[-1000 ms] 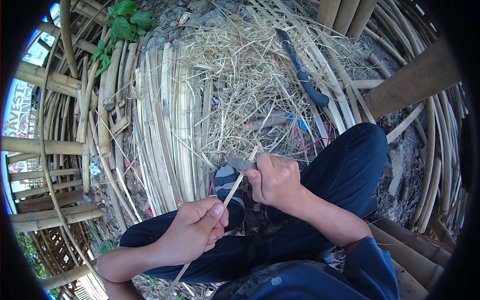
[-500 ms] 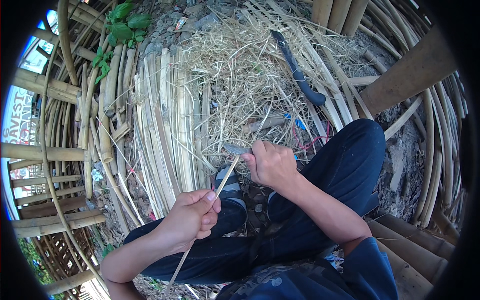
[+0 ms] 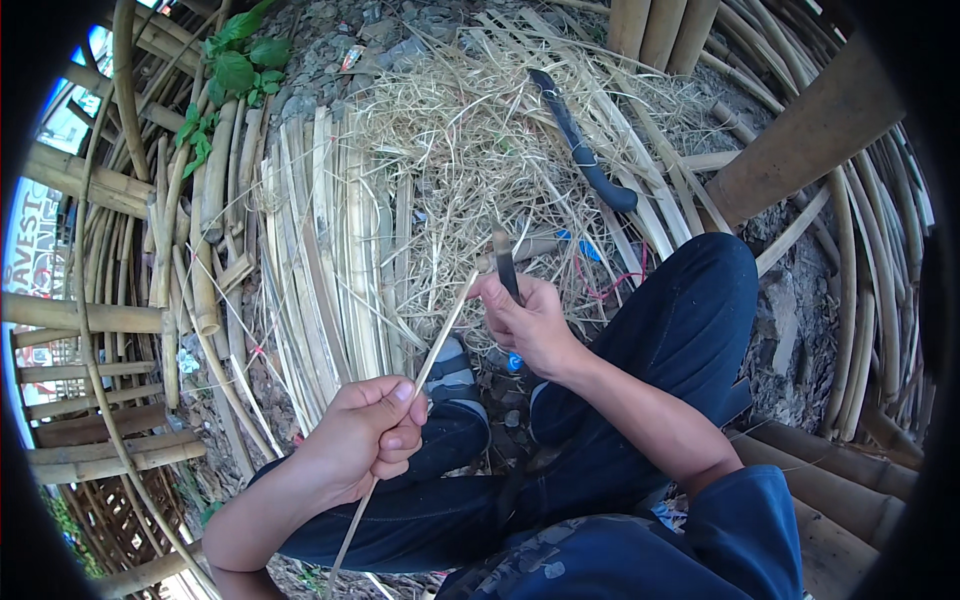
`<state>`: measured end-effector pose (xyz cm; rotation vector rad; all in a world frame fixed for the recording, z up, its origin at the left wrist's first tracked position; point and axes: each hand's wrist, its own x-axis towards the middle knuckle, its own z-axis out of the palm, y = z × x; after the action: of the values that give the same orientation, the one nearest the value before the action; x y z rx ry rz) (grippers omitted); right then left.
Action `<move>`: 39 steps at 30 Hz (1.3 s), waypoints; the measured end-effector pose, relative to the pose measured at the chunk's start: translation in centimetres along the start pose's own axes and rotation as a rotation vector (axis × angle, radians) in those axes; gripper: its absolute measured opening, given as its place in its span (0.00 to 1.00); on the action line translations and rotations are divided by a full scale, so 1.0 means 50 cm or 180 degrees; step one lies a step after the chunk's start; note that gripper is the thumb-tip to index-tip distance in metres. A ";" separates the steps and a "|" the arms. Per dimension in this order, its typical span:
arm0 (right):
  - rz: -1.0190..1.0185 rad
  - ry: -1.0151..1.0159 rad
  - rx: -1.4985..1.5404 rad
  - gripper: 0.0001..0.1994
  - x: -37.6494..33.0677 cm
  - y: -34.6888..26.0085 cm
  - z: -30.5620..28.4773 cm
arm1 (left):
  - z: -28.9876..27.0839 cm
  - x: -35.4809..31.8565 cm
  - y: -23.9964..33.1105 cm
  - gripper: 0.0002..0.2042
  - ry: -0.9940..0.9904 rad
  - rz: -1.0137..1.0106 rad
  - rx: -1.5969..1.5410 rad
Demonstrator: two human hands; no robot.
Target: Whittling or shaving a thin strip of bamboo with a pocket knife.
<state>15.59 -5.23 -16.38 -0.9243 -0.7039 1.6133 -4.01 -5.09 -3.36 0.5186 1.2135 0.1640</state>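
My left hand (image 3: 375, 435) is closed around a thin bamboo strip (image 3: 443, 335), which slants up and away from the fist. Its lower end passes below the hand toward my lap. My right hand (image 3: 530, 322) is closed on a knife (image 3: 507, 272), whose dark narrow part points up from the fist with a paler tip. The right fingertips are beside the strip's upper end; whether they touch it I cannot tell. Beyond the hands lies a heap of pale bamboo shavings (image 3: 460, 160).
A machete (image 3: 580, 145) with a dark curved handle lies on the shavings. Split bamboo slats (image 3: 325, 230) lie side by side to the left. A thick bamboo pole (image 3: 810, 130) leans at right, and bamboo railings (image 3: 90, 315) stand at far left. A pink string (image 3: 605, 290) lies near my right knee.
My right hand has turned, so the knife that pointed left across the strip now points upward, off it. My left hand keeps its hold, shifted slightly left in view.
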 end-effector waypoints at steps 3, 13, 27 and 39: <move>0.0151 -0.0096 0.0492 0.16 -0.006 -0.020 0.015 | -0.004 0.020 -0.012 0.15 -0.0322 -0.0246 -0.0011; -0.0662 0.1018 0.0632 0.16 0.024 -0.114 -0.103 | -0.001 0.046 -0.020 0.13 -0.0383 0.0413 0.0786; -0.1118 0.0823 -0.1572 0.20 -0.025 -0.003 -0.029 | -0.004 0.049 -0.025 0.11 -0.0127 0.0574 0.0784; 0.1508 -0.1645 -0.0449 0.14 -0.063 -0.028 0.009 | 0.003 0.029 -0.041 0.10 0.0195 0.0702 0.1186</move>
<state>16.23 -7.98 -14.34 -0.8148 -1.0140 2.2903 -3.65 -6.34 -5.49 0.9800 1.2510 0.1419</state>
